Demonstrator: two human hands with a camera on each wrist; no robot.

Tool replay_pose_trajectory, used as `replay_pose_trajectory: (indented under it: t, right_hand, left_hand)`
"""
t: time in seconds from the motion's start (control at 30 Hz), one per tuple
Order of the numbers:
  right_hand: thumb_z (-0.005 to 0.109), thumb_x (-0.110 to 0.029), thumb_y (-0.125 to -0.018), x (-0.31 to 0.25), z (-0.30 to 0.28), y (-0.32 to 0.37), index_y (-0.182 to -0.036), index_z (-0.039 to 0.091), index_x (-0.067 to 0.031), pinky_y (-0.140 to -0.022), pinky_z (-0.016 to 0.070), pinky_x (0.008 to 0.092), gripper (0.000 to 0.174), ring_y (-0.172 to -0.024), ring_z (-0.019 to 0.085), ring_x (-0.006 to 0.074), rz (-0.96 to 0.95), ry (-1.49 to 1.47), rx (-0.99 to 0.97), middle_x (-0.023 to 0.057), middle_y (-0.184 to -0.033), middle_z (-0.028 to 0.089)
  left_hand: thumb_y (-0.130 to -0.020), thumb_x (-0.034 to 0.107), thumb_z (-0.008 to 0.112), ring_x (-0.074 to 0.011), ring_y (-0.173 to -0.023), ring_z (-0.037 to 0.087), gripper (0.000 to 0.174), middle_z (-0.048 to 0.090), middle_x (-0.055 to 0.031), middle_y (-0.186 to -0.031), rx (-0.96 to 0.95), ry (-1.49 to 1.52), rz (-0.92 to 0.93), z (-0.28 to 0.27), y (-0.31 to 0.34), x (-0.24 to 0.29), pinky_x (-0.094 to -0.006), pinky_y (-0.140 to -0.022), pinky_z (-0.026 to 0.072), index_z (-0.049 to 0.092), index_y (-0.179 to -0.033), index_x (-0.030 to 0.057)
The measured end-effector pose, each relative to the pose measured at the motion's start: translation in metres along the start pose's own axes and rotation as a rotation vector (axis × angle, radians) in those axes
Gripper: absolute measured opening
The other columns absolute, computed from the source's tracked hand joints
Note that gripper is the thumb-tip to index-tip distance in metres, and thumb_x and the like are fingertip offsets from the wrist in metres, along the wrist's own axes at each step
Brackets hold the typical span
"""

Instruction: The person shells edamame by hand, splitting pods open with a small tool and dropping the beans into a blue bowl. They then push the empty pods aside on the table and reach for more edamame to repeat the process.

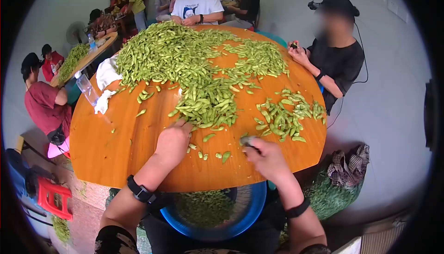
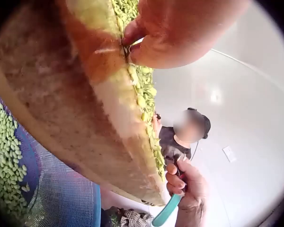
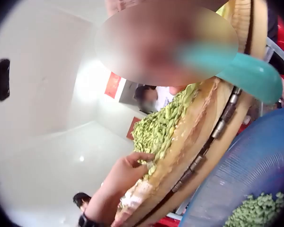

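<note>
My left hand point(image 1: 173, 145) reaches to the near edge of a heap of green soybean pods point(image 1: 210, 103) on a round wooden table point(image 1: 106, 147). In the left wrist view its thumb and fingertip come close together among the pods; I cannot tell whether they grip one. My right hand point(image 1: 270, 161) is over the table's near right part, its fingers curled round a tool with a teal handle point(image 2: 168, 210). The tool's dark and grey end point(image 1: 249, 141) points toward the table's middle. Several loose pods and shelled beans point(image 1: 203, 154) lie between the hands.
A blue basin point(image 1: 256, 207) with shelled beans stands below the table's near edge. A smaller pod pile point(image 1: 286, 115) lies at right. A plastic bottle point(image 1: 87, 89) and white cloth stand at left. A person in black point(image 1: 340, 55) sits at right, another point(image 1: 199, 4) across.
</note>
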State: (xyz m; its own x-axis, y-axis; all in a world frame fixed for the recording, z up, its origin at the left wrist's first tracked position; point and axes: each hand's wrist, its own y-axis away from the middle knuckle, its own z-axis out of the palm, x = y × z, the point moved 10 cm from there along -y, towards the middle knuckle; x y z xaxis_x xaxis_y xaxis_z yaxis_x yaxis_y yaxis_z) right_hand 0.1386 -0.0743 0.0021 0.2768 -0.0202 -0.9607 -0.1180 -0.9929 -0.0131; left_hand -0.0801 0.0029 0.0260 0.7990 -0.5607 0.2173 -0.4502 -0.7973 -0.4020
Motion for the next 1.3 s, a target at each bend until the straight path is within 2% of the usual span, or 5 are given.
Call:
replay_pose_trajectory:
  t: [0.07,0.17,0.37,1.03,1.3]
  right_hand:
    - [0.053,-0.011,-0.087,-0.052,0.042,-0.002,-0.096,0.059,-0.0013,-0.056,0.0483,0.0434,0.014,-0.063,0.061,0.0336,-0.544,0.600,-0.102,0.0159,-0.073,0.063]
    - [0.057,-0.014,-0.086,-0.062,0.082,-0.021,-0.093,0.059,-0.0018,-0.066,0.0481,0.0473,0.015,-0.074,0.059,0.0424,-0.480,0.708,-0.262,0.0223,-0.079,0.061]
    - [0.052,-0.013,-0.091,-0.046,0.092,-0.035,-0.085,0.057,-0.0018,-0.048,0.0425,0.0301,0.013,-0.052,0.054,0.0160,-0.150,0.152,-0.385,0.0062,-0.064,0.058]
    - [0.052,-0.009,-0.094,0.001,0.077,-0.018,-0.090,0.059,-0.0055,-0.039,0.0294,0.0196,0.009,-0.046,0.041,0.0042,0.232,-0.524,-0.158,0.0005,-0.069,0.056]
    - [0.051,-0.008,-0.093,-0.001,0.078,-0.026,-0.098,0.060,-0.0042,-0.037,0.0307,0.0212,0.010,-0.043,0.041,0.0057,0.278,-0.655,-0.226,0.0003,-0.067,0.054]
  left_hand:
    - [-0.075,0.003,0.063,-0.0337,-0.077,0.060,0.019,0.061,-0.0135,-0.088,0.042,-0.169,0.073,-0.001,0.002,0.005,-0.0400,-0.071,0.0512,0.063,-0.094,0.0050]
    - [-0.077,0.000,0.058,-0.0333,-0.081,0.063,0.025,0.062,-0.0148,-0.096,-0.052,-0.136,0.074,-0.020,0.007,0.020,-0.0373,-0.070,0.0515,0.063,-0.102,0.0038]
    - [-0.089,-0.003,0.051,-0.0140,-0.070,0.062,0.032,0.064,-0.0055,-0.101,-0.174,1.152,-0.260,0.020,0.021,0.001,-0.0250,-0.062,0.0498,0.060,-0.120,0.0033]
    - [-0.082,-0.004,0.053,-0.0316,-0.076,0.062,0.040,0.058,-0.0190,-0.095,-0.018,0.747,0.059,0.010,0.002,0.047,-0.0359,-0.067,0.0506,0.053,-0.122,0.0010]
    - [-0.091,-0.004,0.034,-0.0099,-0.067,0.058,0.043,0.059,-0.0043,-0.081,-0.305,1.353,-0.176,0.042,-0.001,0.028,-0.0243,-0.062,0.0503,0.051,-0.130,0.0027]
